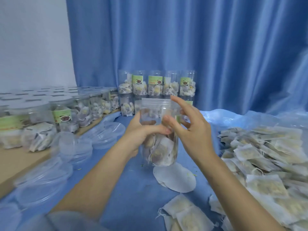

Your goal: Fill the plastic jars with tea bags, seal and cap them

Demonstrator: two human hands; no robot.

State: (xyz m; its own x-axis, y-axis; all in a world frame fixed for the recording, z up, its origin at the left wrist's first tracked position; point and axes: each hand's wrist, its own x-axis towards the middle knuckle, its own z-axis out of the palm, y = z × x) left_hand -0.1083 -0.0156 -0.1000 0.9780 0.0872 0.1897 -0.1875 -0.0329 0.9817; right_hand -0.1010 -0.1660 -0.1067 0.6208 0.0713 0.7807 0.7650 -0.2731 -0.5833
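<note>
At the centre of the frame a clear cylindrical plastic jar (pixel 160 130) stood upright, its long axis vertical and its open mouth pointing up, lifted just above a stack of white round paper seal discs (pixel 175 179) on the blue cloth-covered table (pixel 133 197). Its lower half was packed with white paper tea bags (pixel 160 150); their number could not be told. The left hand (pixel 141 130) was wrapped around the jar's middle from the left, gripping it. The right hand (pixel 191 129) sat against the jar's right side with thumb touching the wall and the other fingers spread loose, index raised by the rim; it clasped nothing.

At upper centre, five filled green-labelled jars (pixel 156 84) stood in a row on top of a lower row partly hidden behind the held jar. A longer line of capped filled jars (pixel 63 114) ran along the left of the frame; too blurred to count. Clear round plastic lids (pixel 100 135) lay scattered at lower left. A loose heap of tea bags (pixel 266 155) filled the right side, far too many to count.
</note>
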